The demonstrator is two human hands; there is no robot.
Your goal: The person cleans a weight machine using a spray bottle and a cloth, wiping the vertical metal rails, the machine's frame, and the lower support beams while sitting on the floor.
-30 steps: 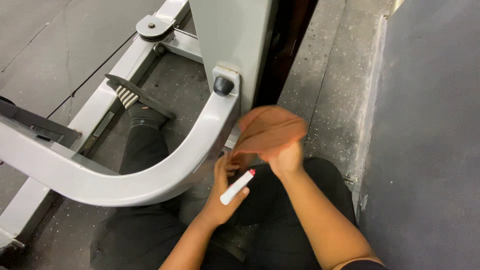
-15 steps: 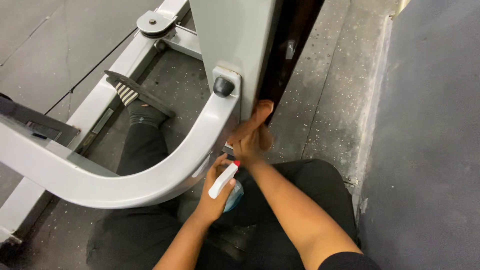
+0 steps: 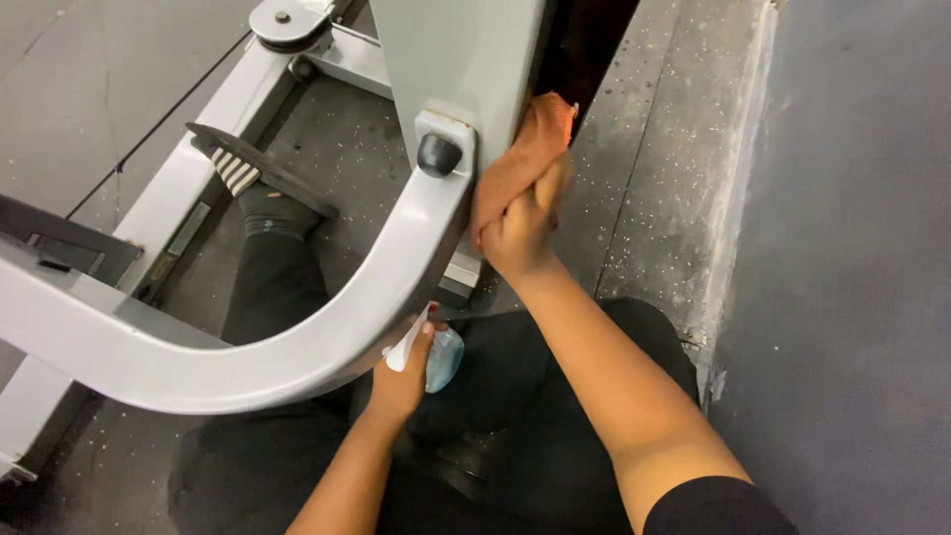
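Observation:
My right hand grips an orange cloth and presses it against the edge of a grey upright panel of a gym machine, beside a black knob. My left hand is lower, under the curved grey metal arm, and holds a small spray bottle with a white nozzle and pale blue body. I sit on the floor in black trousers, one leg stretched out under the frame.
My foot in a black sandal with white stripes rests by a grey floor rail. A round pivot cap sits at the top. Speckled dark rubber flooring lies to the right, with a raised dark mat beyond.
My right hand has moved the orange cloth up from near my lap to the panel edge. My left hand has lowered the spray bottle under the curved arm.

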